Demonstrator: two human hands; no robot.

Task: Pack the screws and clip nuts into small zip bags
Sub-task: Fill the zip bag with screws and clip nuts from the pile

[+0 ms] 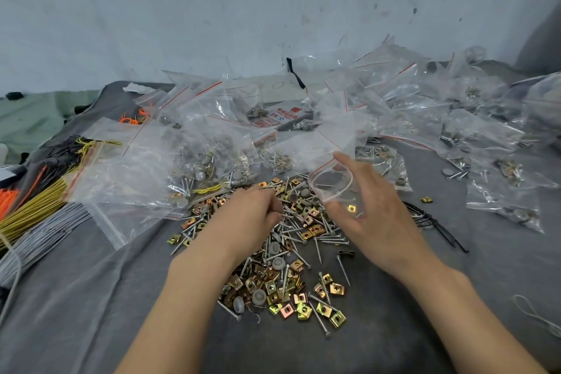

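Note:
A heap of loose silver screws (306, 234), brass clip nuts (303, 291) and grey round caps lies on the dark grey cloth in front of me. My left hand (252, 215) rests on the heap with its fingers curled down, pinching screws at its fingertips. My right hand (370, 209) holds a small clear zip bag (332, 184) with its mouth held open toward the left hand. One brass clip nut (351, 208) shows inside the bag against my palm.
Many clear zip bags (409, 106), some filled, are piled behind and to the right. A large clear bag (121, 173) lies left. Bundles of yellow, grey and orange ties (39, 209) sit at the far left. Black ties (431, 222) lie to the right.

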